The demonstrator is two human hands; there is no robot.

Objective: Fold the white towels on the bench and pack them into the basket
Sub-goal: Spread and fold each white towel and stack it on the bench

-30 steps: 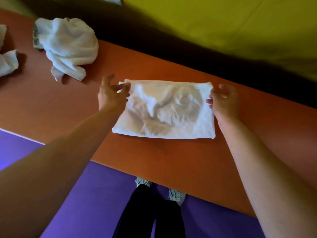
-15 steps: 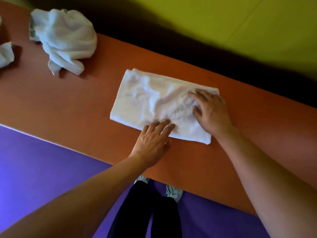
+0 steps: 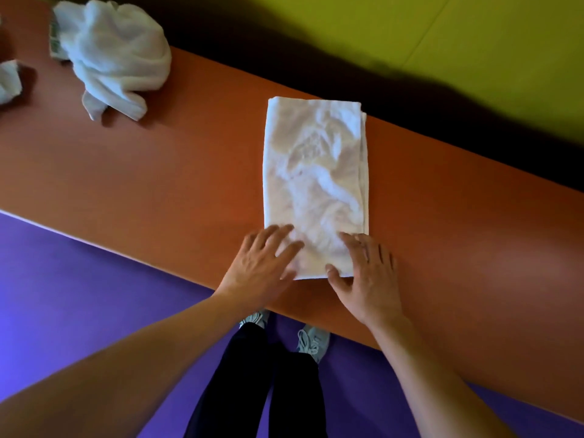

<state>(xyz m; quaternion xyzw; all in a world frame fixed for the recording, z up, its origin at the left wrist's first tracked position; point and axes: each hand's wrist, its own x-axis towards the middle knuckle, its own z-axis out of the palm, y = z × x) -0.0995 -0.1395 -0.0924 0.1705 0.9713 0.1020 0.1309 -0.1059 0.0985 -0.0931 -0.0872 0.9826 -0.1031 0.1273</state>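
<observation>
Pressing flat on near end of folded towel (image 3: 314,172), both hands spread: left hand (image 3: 264,263) on near-left corner, right hand (image 3: 368,276) on near-right corner with thumb at the edge. Towel lying lengthwise across orange bench (image 3: 142,178); crumpled towel (image 3: 110,55) well apart at far left, another scrap (image 3: 8,80) at the frame's left edge.

Folded towel (image 3: 316,184) on bench (image 3: 158,172), crumpled towel (image 3: 113,55) left.

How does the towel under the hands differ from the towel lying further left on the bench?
The folded towel lies flat as a neat rectangle; the crumpled towel sits bunched in a heap. Left hand and right hand rest on the folded towel; nothing touches the crumpled one. Both are white, on the orange bench.
</observation>
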